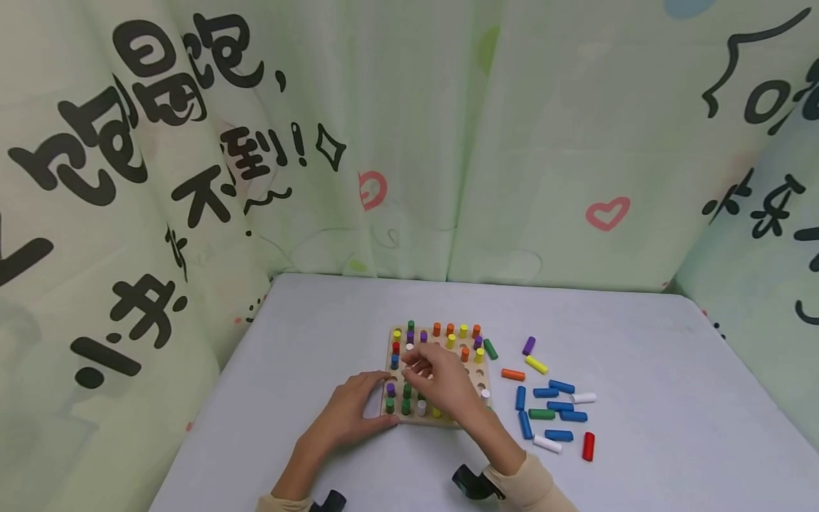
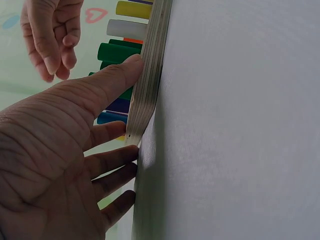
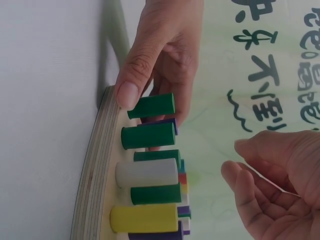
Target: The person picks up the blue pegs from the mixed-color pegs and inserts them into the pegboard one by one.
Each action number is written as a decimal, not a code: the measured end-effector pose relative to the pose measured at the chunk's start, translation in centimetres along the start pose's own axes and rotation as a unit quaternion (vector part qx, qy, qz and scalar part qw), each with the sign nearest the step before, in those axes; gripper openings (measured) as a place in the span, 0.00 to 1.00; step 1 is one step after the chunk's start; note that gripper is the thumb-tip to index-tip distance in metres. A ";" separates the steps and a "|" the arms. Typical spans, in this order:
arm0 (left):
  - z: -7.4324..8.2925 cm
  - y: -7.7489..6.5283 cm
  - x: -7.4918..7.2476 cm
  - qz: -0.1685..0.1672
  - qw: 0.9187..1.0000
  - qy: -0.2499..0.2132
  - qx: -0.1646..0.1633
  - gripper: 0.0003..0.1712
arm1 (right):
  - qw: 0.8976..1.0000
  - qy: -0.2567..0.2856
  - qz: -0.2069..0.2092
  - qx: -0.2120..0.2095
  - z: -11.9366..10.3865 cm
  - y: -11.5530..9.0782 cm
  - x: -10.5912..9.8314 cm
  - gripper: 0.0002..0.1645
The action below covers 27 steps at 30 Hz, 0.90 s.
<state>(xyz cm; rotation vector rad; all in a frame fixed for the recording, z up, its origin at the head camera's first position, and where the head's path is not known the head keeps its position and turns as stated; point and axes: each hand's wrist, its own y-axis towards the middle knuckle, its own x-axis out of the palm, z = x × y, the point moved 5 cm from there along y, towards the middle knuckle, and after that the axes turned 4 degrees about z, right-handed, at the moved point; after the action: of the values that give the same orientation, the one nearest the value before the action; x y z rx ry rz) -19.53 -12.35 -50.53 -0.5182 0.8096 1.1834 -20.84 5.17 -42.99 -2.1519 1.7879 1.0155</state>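
Note:
A wooden pegboard (image 1: pixel 448 424) stands upright with pegs of several colours in its holes. My left hand (image 1: pixel 352 409) is at its near left corner. The thumb touches the near edge, and the nearly straight fingers lie along the left side, as the left wrist view also shows. Over the middle of the board hovers my right hand (image 1: pixel 441 377), fingers loosely bent and nothing seen between them. In the right wrist view, a yellow peg (image 3: pixel 145 218), a white peg (image 3: pixel 147 172) and a green peg (image 3: pixel 149 135) stand near the front edge.
Loose pegs lie right of the board: several blue ones, a red peg (image 1: pixel 589 446), an orange peg (image 1: pixel 512 375), a purple peg (image 1: pixel 529 345) and others in white, green and yellow. Printed curtains (image 1: pixel 409 142) enclose the white table (image 1: pixel 256 441) at the back and sides.

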 end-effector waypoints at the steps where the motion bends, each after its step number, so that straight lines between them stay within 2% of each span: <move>1: 0.0 0.0 0.1 -0.001 1.000 0.000 -0.001 0.43 | 1.000 0.000 0.002 -0.001 0.0 -0.2 -0.2 0.09; 12: 0.2 0.0 -0.1 0.003 1.000 0.003 -0.011 0.44 | 1.000 -0.019 0.013 -0.010 -0.8 -1.9 -2.3 0.11; 20: 0.2 0.0 0.0 0.005 1.000 0.002 -0.010 0.44 | 1.000 -0.024 0.016 0.009 -0.7 -2.9 -3.3 0.12; 27: 0.0 0.1 0.3 0.002 1.000 0.006 -0.012 0.45 | 0.998 -0.043 0.039 0.031 -0.1 -3.8 -4.3 0.12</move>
<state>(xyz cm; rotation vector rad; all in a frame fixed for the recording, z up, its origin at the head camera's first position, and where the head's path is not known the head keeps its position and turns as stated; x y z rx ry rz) -19.54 -12.13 -50.73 -0.5449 0.8076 1.1965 -17.55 9.55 -41.46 -1.9869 1.8510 1.0380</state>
